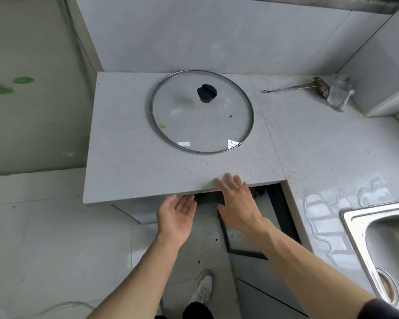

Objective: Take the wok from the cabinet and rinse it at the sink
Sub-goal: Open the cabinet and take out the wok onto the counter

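Observation:
Both my hands reach toward the dark cabinet opening (272,194) under the speckled countertop (129,162). My left hand (176,215) is open, palm turned inward, just below the counter's front edge. My right hand (236,201) is open with spread fingers, its fingertips over the counter edge. Neither hand holds anything. The wok is not clearly visible; only a small dark, rusty shape (255,192) shows inside the opening beside my right hand. The steel sink (355,229) lies at the lower right.
A glass lid (202,111) with a black knob lies on the counter. At the back right lie a rusty hooked tool (295,87) and a crumpled plastic wrapper (339,95). The cabinet door (242,242) hangs open below. Water pools by the sink. My shoe (203,288) stands on the tiled floor.

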### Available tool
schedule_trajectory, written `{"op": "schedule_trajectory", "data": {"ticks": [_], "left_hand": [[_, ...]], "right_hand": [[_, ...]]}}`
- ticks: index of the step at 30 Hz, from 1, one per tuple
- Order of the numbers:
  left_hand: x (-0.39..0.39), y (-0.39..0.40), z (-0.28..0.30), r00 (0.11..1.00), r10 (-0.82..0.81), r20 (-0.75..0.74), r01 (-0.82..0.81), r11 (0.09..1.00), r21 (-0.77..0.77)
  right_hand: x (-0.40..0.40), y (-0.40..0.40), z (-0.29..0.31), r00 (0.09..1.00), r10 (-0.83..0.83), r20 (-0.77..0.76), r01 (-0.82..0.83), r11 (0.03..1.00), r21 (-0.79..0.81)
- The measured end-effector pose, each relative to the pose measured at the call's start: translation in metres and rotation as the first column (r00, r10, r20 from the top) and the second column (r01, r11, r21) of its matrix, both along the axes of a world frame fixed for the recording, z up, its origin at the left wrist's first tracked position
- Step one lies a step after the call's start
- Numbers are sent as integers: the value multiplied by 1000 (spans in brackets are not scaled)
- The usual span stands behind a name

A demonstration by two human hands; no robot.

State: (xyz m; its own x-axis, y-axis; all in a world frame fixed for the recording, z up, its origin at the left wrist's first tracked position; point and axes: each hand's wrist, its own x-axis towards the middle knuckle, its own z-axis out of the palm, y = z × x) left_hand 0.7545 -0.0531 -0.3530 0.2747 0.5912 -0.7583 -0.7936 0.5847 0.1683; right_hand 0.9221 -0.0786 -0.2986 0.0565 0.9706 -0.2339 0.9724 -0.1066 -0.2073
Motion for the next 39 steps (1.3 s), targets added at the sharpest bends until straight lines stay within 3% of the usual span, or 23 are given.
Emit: {"op": "schedule_trajectory", "data": {"ticks": [5,10,23,30,33,36,39], "left_hand": [[6,12,-3,989,137,62,-135,990,-28],[8,14,-6,990,141,24,-141,990,-20],[9,-18,-5,971,51,-234,-55,998,-11],[1,-50,-4,893,-74,-444,79,997,-7],[-1,-60,-1,805,-117,-581,125,992,-26],[-2,-68,2,568,-180,-803,211,975,-69],[-5,-79,1,350,-194,-917,260,960,-104]], "right_hand": [[-4,-1,-1,999,5,-39,-6,1000,-10],[-6,3,1,1000,-7,-12,6,999,-39],[-5,-2,2,981,119,155,-93,982,-164],[16,-12,-1,982,185,49,-176,974,-142],[15,-16,-2,982,174,66,-163,976,-147],[10,-18,-1,988,144,64,-133,980,-151],[8,-18,-2,990,129,65,-115,976,-185]]}}
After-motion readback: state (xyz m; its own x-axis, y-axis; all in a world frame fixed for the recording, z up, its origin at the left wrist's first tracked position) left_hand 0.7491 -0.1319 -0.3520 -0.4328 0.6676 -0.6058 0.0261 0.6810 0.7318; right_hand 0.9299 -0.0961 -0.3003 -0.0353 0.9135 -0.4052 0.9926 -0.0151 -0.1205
